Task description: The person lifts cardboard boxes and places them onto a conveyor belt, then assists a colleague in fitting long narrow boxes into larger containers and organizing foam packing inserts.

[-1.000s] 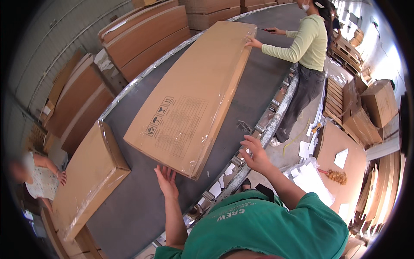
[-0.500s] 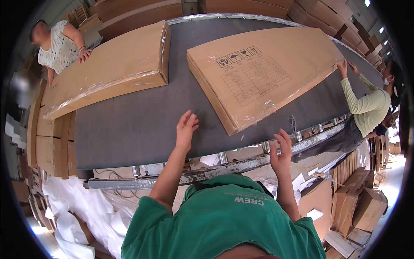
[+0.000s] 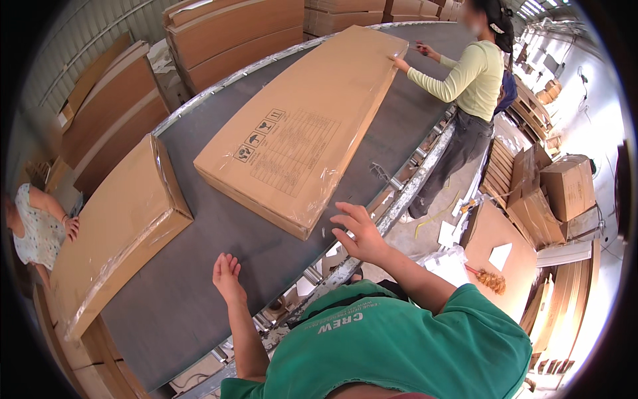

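Note:
My left hand [image 3: 229, 276] hovers over the dark conveyor belt [image 3: 156, 306], its fingers loosely curled with nothing in them. Just off the near corner of a large flat cardboard carton [image 3: 299, 126] is my right hand [image 3: 362, 234], fingers apart and empty. Clear tape glints along that carton's near edge, and dark handling symbols mark its top. A second long, taped carton [image 3: 123, 236] lies to the left, partly on the belt. At the first carton's far end, a co-worker's hand [image 3: 401, 64] touches its edge.
A person in a pale yellow top [image 3: 482, 73] stands at the belt's far right side. Another person [image 3: 40, 223] rests a hand on the left carton. Stacked cartons [image 3: 239, 43] line the far side. Metal rollers [image 3: 397, 183] edge the belt; a duster [image 3: 490, 280] lies at right.
The view has swung to the right, so the cartons appear turned and farther left. My right hand now appears closer to the near carton corner; my left fingers are more curled.

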{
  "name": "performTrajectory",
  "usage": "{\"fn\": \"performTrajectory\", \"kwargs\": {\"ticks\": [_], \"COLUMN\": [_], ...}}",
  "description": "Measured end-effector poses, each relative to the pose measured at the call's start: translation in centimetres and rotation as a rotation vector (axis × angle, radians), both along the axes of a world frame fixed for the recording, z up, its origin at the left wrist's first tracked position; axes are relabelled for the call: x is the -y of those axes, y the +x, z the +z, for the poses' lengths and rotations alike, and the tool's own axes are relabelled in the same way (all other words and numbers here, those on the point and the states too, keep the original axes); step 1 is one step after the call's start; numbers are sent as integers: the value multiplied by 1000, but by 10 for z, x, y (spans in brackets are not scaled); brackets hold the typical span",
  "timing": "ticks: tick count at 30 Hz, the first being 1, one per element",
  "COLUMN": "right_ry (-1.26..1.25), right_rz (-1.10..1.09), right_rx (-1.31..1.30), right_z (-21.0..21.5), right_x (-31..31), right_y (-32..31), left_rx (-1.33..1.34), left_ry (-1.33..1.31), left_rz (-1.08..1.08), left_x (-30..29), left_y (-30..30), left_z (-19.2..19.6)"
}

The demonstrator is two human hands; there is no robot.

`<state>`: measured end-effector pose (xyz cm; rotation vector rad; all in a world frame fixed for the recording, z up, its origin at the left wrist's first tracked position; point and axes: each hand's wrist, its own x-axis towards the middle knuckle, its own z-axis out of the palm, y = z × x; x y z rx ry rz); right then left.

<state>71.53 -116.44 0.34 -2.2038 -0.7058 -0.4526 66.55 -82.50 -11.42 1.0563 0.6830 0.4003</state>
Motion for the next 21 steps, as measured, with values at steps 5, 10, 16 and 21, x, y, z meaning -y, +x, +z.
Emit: {"fn": "performTrajectory", "kwargs": {"ticks": [5,10,16,21], "right_ry": [-15,-11,-3,18], "right_rz": [-20,-2,9,-10], "right_rx": [35,17,6,3], "right_z": [-6,-7,-7,-15], "right_x": [7,7,6,14], "right_y": [-5,-9,-8,-6], "left_rx": [9,-5,-21,10], "left_ry": [-8,-34,-12,12], "left_rz": [-7,10,19,-22], "left_x": [11,14,18,28], "left_y": [-3,-10,-13,-4], "left_z": [1,-4,5,13]}}
